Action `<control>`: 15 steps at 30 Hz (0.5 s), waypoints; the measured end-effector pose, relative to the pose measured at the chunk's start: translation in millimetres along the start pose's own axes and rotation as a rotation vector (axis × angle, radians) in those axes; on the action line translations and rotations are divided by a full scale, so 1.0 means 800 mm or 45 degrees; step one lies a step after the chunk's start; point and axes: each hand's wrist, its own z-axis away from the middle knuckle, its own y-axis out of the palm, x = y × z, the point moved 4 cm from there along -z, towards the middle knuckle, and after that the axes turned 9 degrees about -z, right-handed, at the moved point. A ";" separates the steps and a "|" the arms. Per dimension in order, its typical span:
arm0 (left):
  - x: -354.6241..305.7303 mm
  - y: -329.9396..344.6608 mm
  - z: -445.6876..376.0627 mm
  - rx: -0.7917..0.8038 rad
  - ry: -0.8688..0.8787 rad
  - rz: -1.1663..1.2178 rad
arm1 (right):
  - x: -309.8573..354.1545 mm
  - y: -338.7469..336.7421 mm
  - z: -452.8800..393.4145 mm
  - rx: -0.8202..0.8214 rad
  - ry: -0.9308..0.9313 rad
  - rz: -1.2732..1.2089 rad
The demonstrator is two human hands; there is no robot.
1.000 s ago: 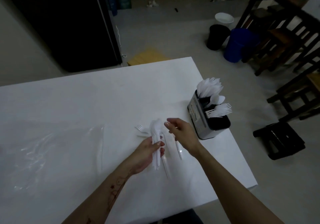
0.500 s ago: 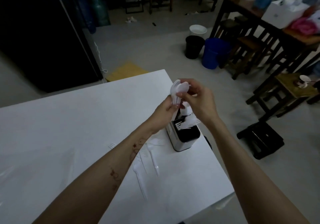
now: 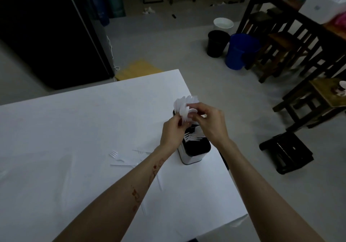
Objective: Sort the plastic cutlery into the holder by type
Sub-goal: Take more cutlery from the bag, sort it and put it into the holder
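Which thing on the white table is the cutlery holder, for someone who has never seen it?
Start at the white table and go to its right edge, just below the two hands. The cutlery holder stands there: an upright box, light-sided with a dark top. It is the table's only standing thing, with white cutlery sticking out, while the loose forks lie flat.

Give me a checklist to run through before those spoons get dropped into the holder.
1. Spoons held: ok, left hand and right hand both grip them.
2. Hands above holder: ok.
3. Target compartment free: cannot tell, the hands hide it.
4. Forks kept apart: ok, they sit in a nearer compartment.
5. Holder upright on table: ok.
6. Sorting finished: not ok, loose cutlery lies on the table.
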 end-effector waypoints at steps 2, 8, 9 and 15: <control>-0.001 -0.002 0.004 0.012 0.007 0.016 | -0.006 0.003 0.003 0.023 0.025 0.036; 0.003 -0.010 0.020 0.006 0.061 -0.034 | -0.008 0.009 0.015 0.091 0.071 0.176; 0.007 -0.010 0.021 0.011 0.059 -0.044 | -0.009 0.010 0.017 0.095 0.088 0.187; 0.016 -0.009 0.034 0.048 0.161 -0.049 | -0.016 0.015 0.027 -0.088 -0.005 0.380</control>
